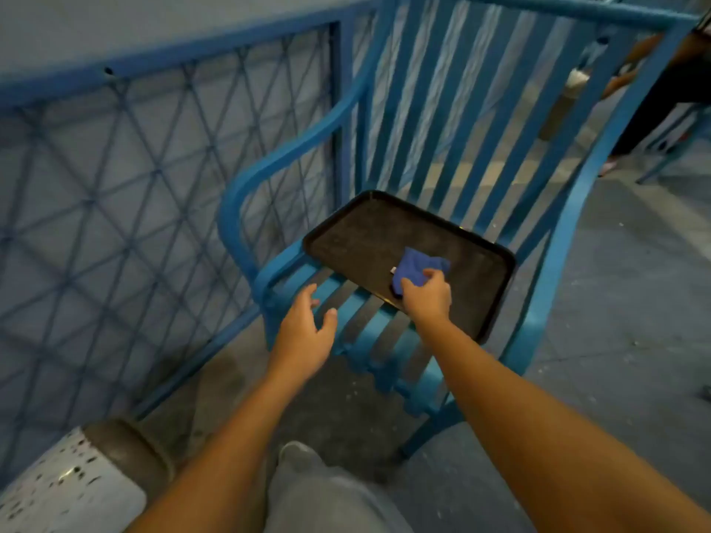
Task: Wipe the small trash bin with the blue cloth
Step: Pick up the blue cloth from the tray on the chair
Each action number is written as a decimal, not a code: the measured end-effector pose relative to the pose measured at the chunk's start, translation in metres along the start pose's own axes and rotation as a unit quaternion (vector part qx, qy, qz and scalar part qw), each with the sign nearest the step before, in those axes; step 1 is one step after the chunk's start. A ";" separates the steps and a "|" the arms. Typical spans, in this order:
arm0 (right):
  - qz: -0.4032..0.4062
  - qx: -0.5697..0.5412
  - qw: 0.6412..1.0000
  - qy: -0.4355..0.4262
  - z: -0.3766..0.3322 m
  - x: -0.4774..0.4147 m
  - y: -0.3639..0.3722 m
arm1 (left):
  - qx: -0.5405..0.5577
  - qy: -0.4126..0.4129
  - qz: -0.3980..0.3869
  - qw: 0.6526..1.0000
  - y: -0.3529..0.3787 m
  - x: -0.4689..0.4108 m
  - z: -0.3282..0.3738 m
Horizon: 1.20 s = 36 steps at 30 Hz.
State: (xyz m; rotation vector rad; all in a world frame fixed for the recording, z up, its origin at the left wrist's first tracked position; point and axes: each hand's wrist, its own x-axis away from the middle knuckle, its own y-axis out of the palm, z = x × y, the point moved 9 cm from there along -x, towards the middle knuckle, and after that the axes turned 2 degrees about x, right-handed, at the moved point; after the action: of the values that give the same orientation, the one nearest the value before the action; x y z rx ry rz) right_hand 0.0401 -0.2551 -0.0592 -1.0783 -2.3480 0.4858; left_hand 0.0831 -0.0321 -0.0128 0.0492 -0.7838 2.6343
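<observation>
Head view, one item after another. Blue metal chair (431, 155): slatted back and seat, curved armrest at left, standing centre on a grey speckled floor. Dark tray (358, 240): rectangular, raised rim, lying on the chair seat toward its far right part, its near edge overhanging the slats. Blue cloth (417, 269): crumpled, resting on the tray near its near edge, right of centre. My right hand (425, 298): reached forward over the tray's near rim, fingers curled onto the cloth and pinching it from the near side. My left hand (306, 328): held over the seat slats left of the tray, fingers spread loosely and holding nothing, apart from both tray and cloth. Blue railing (161, 148): diamond lattice infill, running along the left side behind the chair. White speckled rounded object (65, 490): near left corner, with a grey band at its upper edge; I cannot tell whether this is the small trash bin, and it lies well apart from the cloth. Grey trouser leg (319, 490): mine, at the near edge between my forearms. Another person's limbs (654, 82): far right, behind the chair back, blurred.
</observation>
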 end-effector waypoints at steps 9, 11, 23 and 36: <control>0.102 -0.020 0.986 0.133 0.041 -0.069 -0.002 | 0.066 -0.048 -0.025 0.996 0.050 -0.056 -0.011; 0.100 -0.007 0.986 0.134 0.044 -0.079 0.005 | 0.059 -0.051 -0.032 0.996 0.054 -0.062 -0.015; 0.096 0.025 0.985 0.142 0.058 -0.097 0.015 | 0.059 -0.064 -0.059 0.994 0.060 -0.066 -0.037; -0.126 -0.229 0.965 -0.003 -0.016 0.013 0.031 | 0.130 -0.053 0.038 0.989 0.008 -0.025 -0.010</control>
State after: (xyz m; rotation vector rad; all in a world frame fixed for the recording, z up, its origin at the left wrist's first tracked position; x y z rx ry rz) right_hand 0.0601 -0.2240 -0.0580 -0.9401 -2.6252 -0.1595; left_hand 0.1037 -0.0421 -0.0293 0.2373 -0.4795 2.8100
